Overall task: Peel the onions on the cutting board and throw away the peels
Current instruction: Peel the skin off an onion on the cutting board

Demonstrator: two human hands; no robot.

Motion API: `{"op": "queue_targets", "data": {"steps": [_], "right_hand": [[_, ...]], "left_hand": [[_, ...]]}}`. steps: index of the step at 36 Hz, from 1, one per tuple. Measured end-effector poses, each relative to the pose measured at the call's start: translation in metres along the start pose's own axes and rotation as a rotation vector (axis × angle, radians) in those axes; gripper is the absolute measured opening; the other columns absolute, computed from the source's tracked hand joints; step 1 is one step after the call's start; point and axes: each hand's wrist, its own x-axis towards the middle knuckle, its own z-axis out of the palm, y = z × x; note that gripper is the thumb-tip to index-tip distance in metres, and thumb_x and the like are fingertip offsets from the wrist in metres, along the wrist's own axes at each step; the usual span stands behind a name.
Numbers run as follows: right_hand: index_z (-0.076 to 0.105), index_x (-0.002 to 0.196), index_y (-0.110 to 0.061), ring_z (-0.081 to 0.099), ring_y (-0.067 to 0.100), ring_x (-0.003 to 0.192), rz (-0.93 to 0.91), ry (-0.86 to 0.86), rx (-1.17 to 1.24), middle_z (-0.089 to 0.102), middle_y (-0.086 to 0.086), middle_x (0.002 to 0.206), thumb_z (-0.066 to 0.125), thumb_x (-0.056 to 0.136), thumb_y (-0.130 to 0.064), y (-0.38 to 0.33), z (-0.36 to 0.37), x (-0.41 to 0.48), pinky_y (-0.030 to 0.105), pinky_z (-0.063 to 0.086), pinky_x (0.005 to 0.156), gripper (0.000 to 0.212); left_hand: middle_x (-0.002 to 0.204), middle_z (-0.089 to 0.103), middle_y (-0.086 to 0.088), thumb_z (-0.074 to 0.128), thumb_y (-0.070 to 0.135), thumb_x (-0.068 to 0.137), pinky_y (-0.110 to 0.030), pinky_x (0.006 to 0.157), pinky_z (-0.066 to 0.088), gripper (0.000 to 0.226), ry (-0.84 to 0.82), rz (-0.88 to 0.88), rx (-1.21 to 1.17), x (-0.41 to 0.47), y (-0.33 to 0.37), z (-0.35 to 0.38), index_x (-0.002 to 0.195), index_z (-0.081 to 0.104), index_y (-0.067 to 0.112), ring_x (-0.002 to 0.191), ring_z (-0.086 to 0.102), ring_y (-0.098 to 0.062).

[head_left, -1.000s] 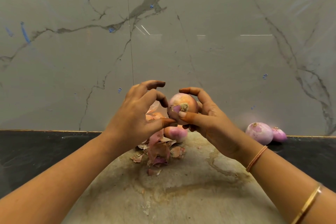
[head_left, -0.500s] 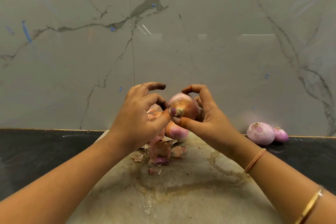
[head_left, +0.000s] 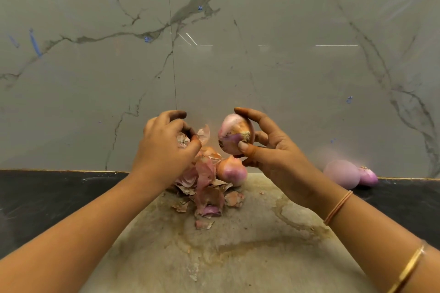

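Now a bit of skin pulls off; more is left.
The left hand (head_left: 166,147) pinches the peel (head_left: 204,134) at 9 o'clock of the onion (head_left: 234,134), gripped by the right hand (head_left: 273,150) above the cutting board (head_left: 238,257).

Just behind the right hand (head_left: 273,150), at the wrist, sits a thin peach-coloured cord band (head_left: 338,208), snug against the arm (elastic or thread, it cannot be told which); farther from the right hand, up the bare right forearm (head_left: 371,231), lies a slim shiny gold metal bangle (head_left: 407,268), plain and smooth; the thumbnail (head_left: 242,146) of the right hand is cut short; across from the right hand, the left hand (head_left: 164,150) and left forearm (head_left: 83,228) are bare.
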Motion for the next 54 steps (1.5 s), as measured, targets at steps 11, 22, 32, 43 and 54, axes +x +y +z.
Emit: {"op": "queue_targets", "data": {"steps": [11,22,32,43,54], "right_hand": [[0.054,0.12,-0.045,0.064,0.018,0.099,-0.024,0.006,-0.242,0.055,0.004,0.122,0.064,0.09,-0.011,0.001,0.009,-0.003,0.025,0.055,0.084,0.047],[0.045,0.116,-0.037,0.056,-0.01,0.068,-0.074,0.025,-0.532,0.061,-0.004,0.104,0.068,0.087,-0.018,-0.001,0.007,-0.005,0.009,0.045,0.058,0.042],[0.049,0.117,-0.035,0.05,-0.018,0.071,-0.081,-0.035,-0.6,0.054,-0.018,0.097,0.069,0.086,-0.018,-0.005,0.009,-0.008,0.005,0.041,0.062,0.041],[0.054,0.129,-0.024,0.054,-0.018,0.073,-0.033,-0.019,-0.503,0.055,-0.015,0.104,0.066,0.089,-0.016,-0.001,0.008,-0.006,0.007,0.045,0.06,0.043],[0.055,0.13,-0.025,0.064,0.012,0.097,0.016,-0.051,-0.436,0.06,-0.003,0.117,0.066,0.089,-0.016,0.002,0.011,-0.007,0.022,0.056,0.081,0.044]], "left_hand": [[0.098,0.065,0.022,0.052,0.06,0.066,-0.03,0.087,0.049,0.058,-0.095,0.155,-0.282,-0.013,0.024,-0.009,0.117,0.06,0.034,0.102,0.059,-0.005],[0.082,0.065,0.021,0.051,0.063,0.062,-0.049,0.085,0.047,0.062,-0.131,0.244,-0.086,-0.01,0.023,-0.012,0.107,0.072,0.025,0.087,0.063,-0.015],[0.069,0.069,0.011,0.05,0.048,0.067,-0.014,0.067,0.047,0.043,-0.087,0.277,-0.156,-0.006,0.016,-0.011,0.082,0.078,0.018,0.072,0.061,0.006],[0.07,0.062,0.025,0.055,0.056,0.062,-0.003,0.063,0.042,0.049,-0.213,0.261,-0.225,-0.008,0.018,-0.013,0.089,0.077,0.022,0.074,0.06,0.013],[0.052,0.06,0.009,0.045,0.045,0.07,-0.018,0.068,0.035,0.042,-0.081,0.246,-0.072,-0.008,0.01,-0.006,0.06,0.071,0.013,0.052,0.055,-0.013]]}}
